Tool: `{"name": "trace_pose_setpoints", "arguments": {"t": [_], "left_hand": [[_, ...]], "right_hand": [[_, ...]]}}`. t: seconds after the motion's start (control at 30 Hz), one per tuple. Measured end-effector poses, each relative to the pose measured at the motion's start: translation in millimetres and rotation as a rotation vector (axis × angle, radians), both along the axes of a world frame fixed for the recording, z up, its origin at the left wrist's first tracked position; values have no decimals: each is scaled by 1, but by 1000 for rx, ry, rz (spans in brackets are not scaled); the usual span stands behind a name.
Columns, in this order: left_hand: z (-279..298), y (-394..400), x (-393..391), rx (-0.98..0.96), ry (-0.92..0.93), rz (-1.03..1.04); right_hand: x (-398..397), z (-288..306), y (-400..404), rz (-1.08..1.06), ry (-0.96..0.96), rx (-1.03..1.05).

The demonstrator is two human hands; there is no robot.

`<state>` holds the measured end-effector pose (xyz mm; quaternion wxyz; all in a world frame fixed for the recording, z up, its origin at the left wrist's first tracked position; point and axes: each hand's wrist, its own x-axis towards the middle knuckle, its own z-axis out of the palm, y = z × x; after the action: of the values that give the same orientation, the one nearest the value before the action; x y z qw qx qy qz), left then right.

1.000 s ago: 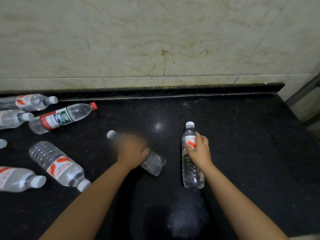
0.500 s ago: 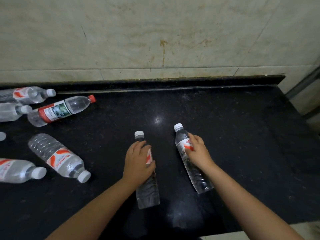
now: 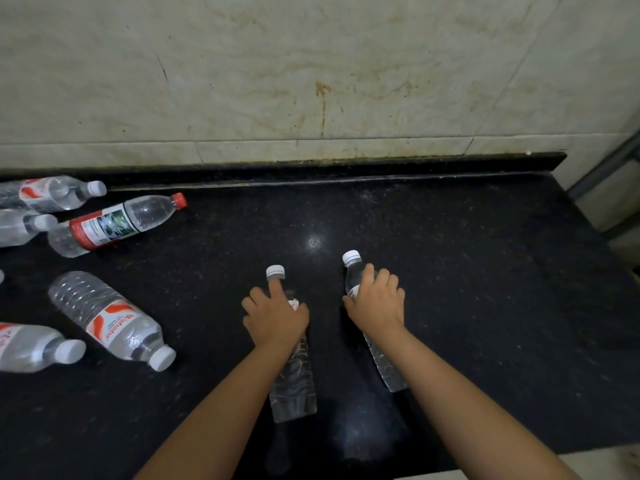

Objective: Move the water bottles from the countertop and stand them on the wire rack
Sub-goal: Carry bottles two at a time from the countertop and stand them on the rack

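My left hand (image 3: 275,317) grips a clear white-capped water bottle (image 3: 292,386) around its upper body, cap pointing away from me. My right hand (image 3: 377,303) grips a second clear white-capped bottle (image 3: 382,367) the same way, just to the right. Both bottles are over the middle of the black countertop (image 3: 467,289). Several more bottles lie on their sides at the left: a red-capped one (image 3: 114,225) and a wide white-capped one (image 3: 110,320) among them. The wire rack is not in view.
A stained tiled wall (image 3: 311,81) rises behind the counter's raised back lip. At the far right a grey metal frame (image 3: 602,171) stands past the counter's end. The counter's front edge runs along the bottom right.
My left hand turned its bottle from lying crosswise to pointing away from me and drew it closer. The right hand's bottle tilted slightly left and both bottles now sit side by side.
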<state>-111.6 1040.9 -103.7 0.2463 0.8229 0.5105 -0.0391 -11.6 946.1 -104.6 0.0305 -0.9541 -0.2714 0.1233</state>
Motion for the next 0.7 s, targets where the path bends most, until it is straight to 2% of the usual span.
{"name": "trace_pose_setpoints", "arguments": {"t": [0.37,0.47,0.6,0.7], "left_hand": [[1,0,-2,37,52,-118],[5,-3,-7,77,34,-166],[14,-14,-15,144,-145,-186],[18,-31,-11,338,-301,-366]], "right_hand": [[-7,3,0,10,-91,20],[-7,8,-11,-13,-96,94],[-13,18,-42,-36,-171,280],[-14,33,-71,-29,-158,487]]}}
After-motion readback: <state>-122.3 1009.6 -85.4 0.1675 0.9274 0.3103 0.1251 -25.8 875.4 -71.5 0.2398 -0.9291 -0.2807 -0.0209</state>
